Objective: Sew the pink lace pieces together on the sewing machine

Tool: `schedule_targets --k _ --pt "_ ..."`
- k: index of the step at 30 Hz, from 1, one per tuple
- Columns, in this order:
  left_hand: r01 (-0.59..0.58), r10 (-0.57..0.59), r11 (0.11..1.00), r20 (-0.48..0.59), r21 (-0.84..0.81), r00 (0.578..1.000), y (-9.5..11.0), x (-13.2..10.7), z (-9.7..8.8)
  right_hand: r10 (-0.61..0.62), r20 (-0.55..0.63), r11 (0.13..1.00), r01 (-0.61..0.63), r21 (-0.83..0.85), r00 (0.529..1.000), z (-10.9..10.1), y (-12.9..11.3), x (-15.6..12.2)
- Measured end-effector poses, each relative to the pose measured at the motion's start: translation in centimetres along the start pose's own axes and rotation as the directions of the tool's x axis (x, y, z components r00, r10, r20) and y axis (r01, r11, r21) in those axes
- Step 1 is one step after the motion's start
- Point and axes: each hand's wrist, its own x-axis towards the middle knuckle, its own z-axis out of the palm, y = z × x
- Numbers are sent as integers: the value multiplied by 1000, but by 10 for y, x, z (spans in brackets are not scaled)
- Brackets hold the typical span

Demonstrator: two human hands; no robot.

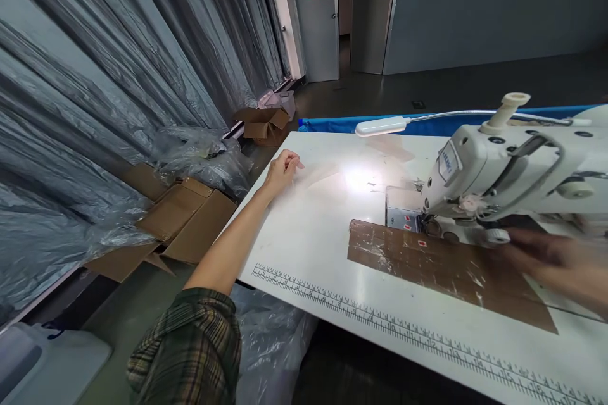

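My left hand (284, 171) is near the far left edge of the white sewing table (304, 237), its fingers curled together. A pale, sheer piece of material (325, 176) stretches from beside it towards the lamp's bright spot; whether the fingers pinch it I cannot make out. On the right, my right hand (541, 259) is smeared by motion beside the sewing machine (503, 168), close to the white knob (496, 236) near the presser foot. Its fingers are too blurred to read. Beneath the machine head lies a brown, scuffed sheet (427, 266) on the table.
A white lamp (382, 126) on a bent neck lights the table. Printed ruler marks (351, 307) run along the near edge. Cardboard boxes (187, 215) and clear plastic (204, 152) stand left of the table, before a grey curtain (118, 57). A white jug (57, 361) sits low left.
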Motion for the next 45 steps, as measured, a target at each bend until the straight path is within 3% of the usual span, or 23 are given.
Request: schedule_targets --k 1,3,5,6,7,8,10,12,13,15,18,19,20,23,26,30,32,34,37,42,45 --pt "-12 12 1000 8 -21 1000 8 -2 4 22 173 999 -17 -29 985 3 2 -2" --pt "-50 57 994 62 -100 996 27 -11 17 28 452 997 8 -78 892 10 -6 -13" --pt "-102 144 970 187 -220 972 52 -27 33 -46 526 990 108 -87 849 21 -28 -23" --pt "-130 212 954 297 -272 931 66 -37 40 -110 522 981 176 -79 846 29 -41 -27" --pt "-162 294 931 410 -327 863 81 -49 46 -188 498 964 255 -70 847 37 -55 -29" --pt "-190 385 900 513 -392 767 96 -62 51 -270 457 938 338 -73 848 46 -68 -31" --pt "-219 568 805 608 -552 555 123 -86 53 -392 443 884 463 -60 806 59 -88 -34" --pt "-213 660 738 618 -641 428 144 -105 48 -389 517 883 469 -27 763 64 -98 -38" --pt "-179 669 727 626 -662 401 151 -112 43 -335 575 910 415 -8 746 63 -99 -41" --pt "-76 649 712 613 -698 450 158 -117 32 -167 716 979 203 36 678 56 -95 -45" --pt "66 578 672 578 -737 576 150 -111 21 -39 895 971 -194 139 444 40 -80 -41" --pt "72 558 681 580 -729 594 145 -107 21 -43 915 942 -290 172 402 35 -74 -37" --pt "41 541 714 587 -699 602 140 -102 22 -42 916 916 -351 195 400 31 -69 -32" --pt "-231 486 862 607 -452 629 130 -87 36 46 850 899 -392 193 524 24 -58 -13" --pt "-456 506 854 597 -249 622 134 -82 60 125 779 919 -368 143 615 28 -55 2" --pt "-541 625 768 586 -343 515 147 -91 94 124 730 934 -328 143 672 41 -60 8" --pt "-544 641 756 580 -364 502 149 -96 108 94 710 934 -310 180 698 46 -61 6" --pt "-527 628 769 579 -361 520 145 -97 116 75 693 930 -301 212 717 48 -60 4" --pt "-460 571 818 578 -346 583 134 -95 117 105 662 919 -326 220 742 44 -54 3" --pt "-199 374 909 510 -365 774 122 -87 113 189 599 898 -383 215 778 32 -49 9" --pt "-28 230 914 459 -405 858 121 -85 115 203 563 888 -392 238 801 29 -52 11"
